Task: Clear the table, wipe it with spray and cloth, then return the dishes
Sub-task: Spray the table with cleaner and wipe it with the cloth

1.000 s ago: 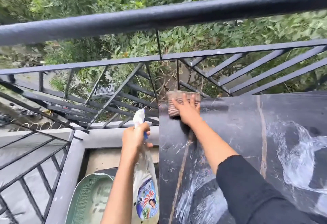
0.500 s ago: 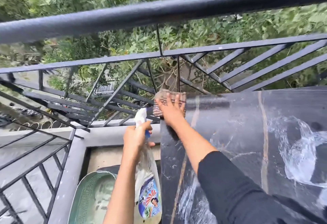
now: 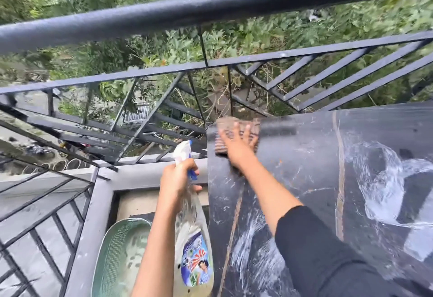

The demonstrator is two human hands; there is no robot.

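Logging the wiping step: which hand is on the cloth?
The right hand, pressed flat on the cloth; the left hand grips the spray bottle instead.

My right hand (image 3: pixel 239 150) covers most of the blurred cloth (image 3: pixel 220 147) at the table (image 3: pixel 304 167) far left corner; the spray bottle (image 3: pixel 196 257) base runs off the bottom of my view.

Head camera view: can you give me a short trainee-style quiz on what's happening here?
1. True or false: the left hand grips the clear plastic spray bottle.
2. The right hand presses the brown striped cloth on the black marble-look table at its: A near edge; B far left corner; C middle.
3. Fill in: the pale green mesh basket lies to the ____ of the left arm.
Key: 1 true; 2 B; 3 left.
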